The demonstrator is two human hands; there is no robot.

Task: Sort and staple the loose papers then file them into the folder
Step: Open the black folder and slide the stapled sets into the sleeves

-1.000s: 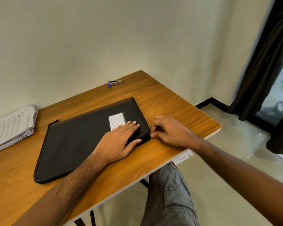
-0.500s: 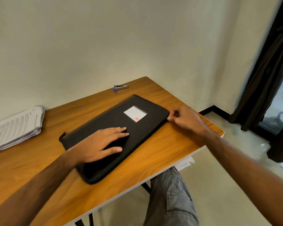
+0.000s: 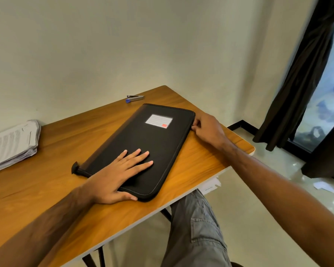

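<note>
Head view: folder (image 3: 143, 145) under left hand (image 3: 116, 178).

Home room: wooden desk (image 3: 210, 162), dark curtain (image 3: 301, 74)

Stack of printed white papers (image 3: 12, 143), well left of the black zippered fabric folder (image 3: 143, 149): cut off by the left picture edge; print too small to read.

White label with a red patch (image 3: 158, 121) on the folder's far half: ruled lines blurred, no writing legible.

Right hand (image 3: 208, 130) at the folder's far right corner: fingertips curled inward against the edge, what they pinch hidden.

Left hand (image 3: 120, 174) on the folder's near half: covers that part of the surface.

Small silver stapler with a blue end (image 3: 135, 98) beyond the folder: details too small to tell.

Dark curtain (image 3: 301, 74) far right of the folder: cut off at the top edge.
</note>
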